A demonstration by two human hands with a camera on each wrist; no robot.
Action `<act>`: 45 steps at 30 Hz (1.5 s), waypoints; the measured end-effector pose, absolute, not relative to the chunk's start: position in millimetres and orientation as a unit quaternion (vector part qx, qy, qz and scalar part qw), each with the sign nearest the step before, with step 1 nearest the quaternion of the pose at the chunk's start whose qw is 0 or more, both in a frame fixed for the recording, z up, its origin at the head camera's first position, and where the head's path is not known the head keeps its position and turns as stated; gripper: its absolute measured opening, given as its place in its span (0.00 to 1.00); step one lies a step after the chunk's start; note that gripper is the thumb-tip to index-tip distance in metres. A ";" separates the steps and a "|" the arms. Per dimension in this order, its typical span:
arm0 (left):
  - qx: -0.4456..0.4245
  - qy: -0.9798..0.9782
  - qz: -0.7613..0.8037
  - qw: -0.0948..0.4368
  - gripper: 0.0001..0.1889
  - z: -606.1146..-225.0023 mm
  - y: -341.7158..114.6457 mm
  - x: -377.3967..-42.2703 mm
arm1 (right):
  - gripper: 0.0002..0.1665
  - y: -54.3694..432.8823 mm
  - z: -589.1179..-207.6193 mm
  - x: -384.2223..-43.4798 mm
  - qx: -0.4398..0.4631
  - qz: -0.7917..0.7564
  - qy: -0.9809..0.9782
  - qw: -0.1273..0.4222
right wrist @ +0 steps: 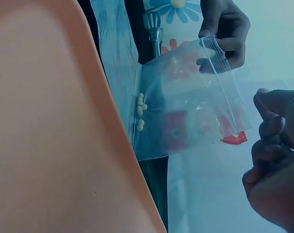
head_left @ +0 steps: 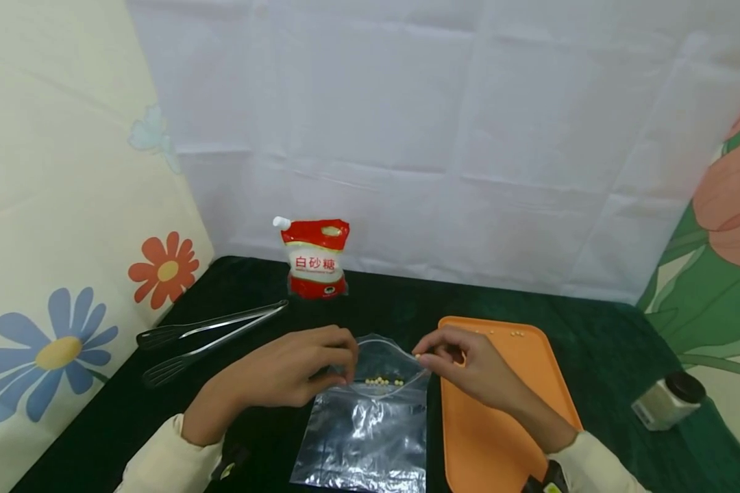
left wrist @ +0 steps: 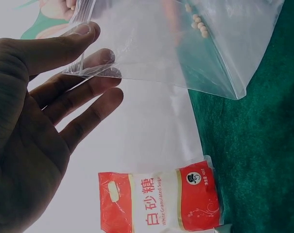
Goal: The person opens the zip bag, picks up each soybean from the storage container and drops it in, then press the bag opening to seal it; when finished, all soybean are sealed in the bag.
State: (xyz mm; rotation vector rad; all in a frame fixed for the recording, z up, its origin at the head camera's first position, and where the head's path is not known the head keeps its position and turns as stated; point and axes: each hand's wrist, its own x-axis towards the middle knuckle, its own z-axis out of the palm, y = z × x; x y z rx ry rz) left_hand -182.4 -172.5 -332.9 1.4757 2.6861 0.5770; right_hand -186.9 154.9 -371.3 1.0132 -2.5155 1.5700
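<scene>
My left hand (head_left: 308, 363) pinches the zip edge of a clear zip-lock bag (head_left: 370, 431) between thumb and fingers, holding its mouth open. Several pale yellow soybeans (head_left: 379, 381) lie together in the bag; in the right wrist view the beans (right wrist: 140, 109) line up along its bottom fold. My right hand (head_left: 469, 363) is at the right side of the bag's mouth, its thumb and forefinger pinching a small yellow soybean (head_left: 417, 356). In the right wrist view, the right hand (right wrist: 278, 145) has curled fingers close beside the zip strip.
An orange tray (head_left: 487, 424) lies right of the bag, with a few soybeans (head_left: 517, 334) near its far edge. Metal tongs (head_left: 222, 335) lie at the left. A red and white sugar pouch (head_left: 314, 260) stands at the back; a dark-lidded jar (head_left: 669, 400) lies far right.
</scene>
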 end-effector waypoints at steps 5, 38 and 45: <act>0.474 0.860 0.189 0.011 0.09 -333.7 -173.7 -182.1 | 0.09 150.5 -371.1 -187.2 0.327 0.497 -0.804 0.003; 0.481 0.857 0.184 0.010 0.11 -337.3 -175.1 -182.8 | 0.08 303.2 -397.0 -271.0 0.128 0.109 -0.986 0.003; 0.481 0.858 0.182 0.006 0.11 -336.6 -174.8 -183.7 | 0.11 301.8 -402.9 -274.4 0.102 0.120 -0.988 0.007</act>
